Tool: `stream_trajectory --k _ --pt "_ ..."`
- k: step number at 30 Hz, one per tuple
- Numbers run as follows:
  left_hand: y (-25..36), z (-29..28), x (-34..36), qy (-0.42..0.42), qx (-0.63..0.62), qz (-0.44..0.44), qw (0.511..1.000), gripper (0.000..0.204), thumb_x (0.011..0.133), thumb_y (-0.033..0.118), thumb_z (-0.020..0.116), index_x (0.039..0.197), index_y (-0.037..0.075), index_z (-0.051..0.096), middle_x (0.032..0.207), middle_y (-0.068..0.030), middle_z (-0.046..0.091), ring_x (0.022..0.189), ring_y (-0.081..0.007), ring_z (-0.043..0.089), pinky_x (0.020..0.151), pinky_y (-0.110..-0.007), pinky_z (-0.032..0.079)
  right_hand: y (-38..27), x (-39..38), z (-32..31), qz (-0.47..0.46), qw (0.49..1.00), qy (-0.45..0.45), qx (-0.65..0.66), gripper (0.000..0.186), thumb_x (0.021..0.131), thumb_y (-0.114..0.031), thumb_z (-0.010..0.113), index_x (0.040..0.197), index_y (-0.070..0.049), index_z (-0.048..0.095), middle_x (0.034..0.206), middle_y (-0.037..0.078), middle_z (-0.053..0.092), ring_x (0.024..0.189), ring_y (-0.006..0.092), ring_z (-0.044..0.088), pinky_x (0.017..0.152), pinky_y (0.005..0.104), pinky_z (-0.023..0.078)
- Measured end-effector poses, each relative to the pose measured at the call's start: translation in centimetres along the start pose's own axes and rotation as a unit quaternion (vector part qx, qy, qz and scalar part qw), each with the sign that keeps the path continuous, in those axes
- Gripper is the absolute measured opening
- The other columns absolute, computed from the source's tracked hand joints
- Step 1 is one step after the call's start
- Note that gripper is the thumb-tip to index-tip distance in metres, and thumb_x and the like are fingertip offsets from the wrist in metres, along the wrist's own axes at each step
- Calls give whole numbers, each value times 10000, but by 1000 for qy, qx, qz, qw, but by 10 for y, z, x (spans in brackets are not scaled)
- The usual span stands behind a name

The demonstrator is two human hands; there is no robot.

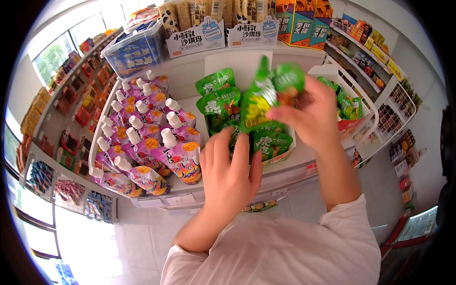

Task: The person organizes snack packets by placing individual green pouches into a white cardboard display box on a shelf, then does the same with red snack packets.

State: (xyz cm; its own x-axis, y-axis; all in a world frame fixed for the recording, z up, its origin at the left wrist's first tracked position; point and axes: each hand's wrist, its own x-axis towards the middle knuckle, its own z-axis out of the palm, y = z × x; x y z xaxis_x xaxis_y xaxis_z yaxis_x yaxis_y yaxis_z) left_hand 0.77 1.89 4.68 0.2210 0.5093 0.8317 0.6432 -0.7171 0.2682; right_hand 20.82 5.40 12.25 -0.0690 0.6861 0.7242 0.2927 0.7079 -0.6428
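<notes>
The left hand (229, 173), nearest the camera, lies palm-down with fingers loosely spread over the front edge of a row of green snack packets (271, 142) standing in a shallow display tray (280, 156); it rests on them and grips nothing that can be confirmed. Above it, the right hand (311, 111) is closed in a pinch on a single green packet (263, 97), held upright and clear of the row. By appearance, the step in hand is stocking or straightening this row; setting the lifted packet in would call for a gap held open by the left fingers. To the left stand purple spouted pouches (152, 137) with white caps. Farther back, a clear plastic bin (133, 50) and boxed goods (194, 40) occupy the upper shelf.
</notes>
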Motion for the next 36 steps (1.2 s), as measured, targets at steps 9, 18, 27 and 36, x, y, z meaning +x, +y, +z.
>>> stream_trajectory --k 9,18,27,36 --pt "2 15 -3 -65 62 -40 995 572 892 245 809 1330 -71 621 1312 -272 582 1251 -475 563 1144 -622 431 28 26 31 95 993 -71 -3 257 847 -110 906 986 10 727 844 17 730 755 77 603 687 289 517" --pt "6 5 -16 -84 62 -34 994 627 872 272 825 1324 -104 609 1374 -295 561 1305 -488 543 1160 -659 408 28 13 48 106 985 -107 -83 341 776 -122 923 968 -5 667 874 104 754 742 195 695 698 357 549" --pt "6 4 -27 -82 57 -27 995 602 865 228 825 1332 -90 618 1444 -304 531 1376 -521 501 1139 -666 428 21 19 35 167 969 -139 -117 532 848 -20 867 1287 -18 567 972 83 786 854 112 734 735 281 586" --pt "-4 16 -46 -26 41 2 999 551 841 103 836 1337 -55 653 1479 -278 531 1424 -523 486 1139 -648 446 20 9 51 106 972 -87 -188 566 845 -49 865 1334 -59 581 898 69 772 771 130 706 704 302 569"
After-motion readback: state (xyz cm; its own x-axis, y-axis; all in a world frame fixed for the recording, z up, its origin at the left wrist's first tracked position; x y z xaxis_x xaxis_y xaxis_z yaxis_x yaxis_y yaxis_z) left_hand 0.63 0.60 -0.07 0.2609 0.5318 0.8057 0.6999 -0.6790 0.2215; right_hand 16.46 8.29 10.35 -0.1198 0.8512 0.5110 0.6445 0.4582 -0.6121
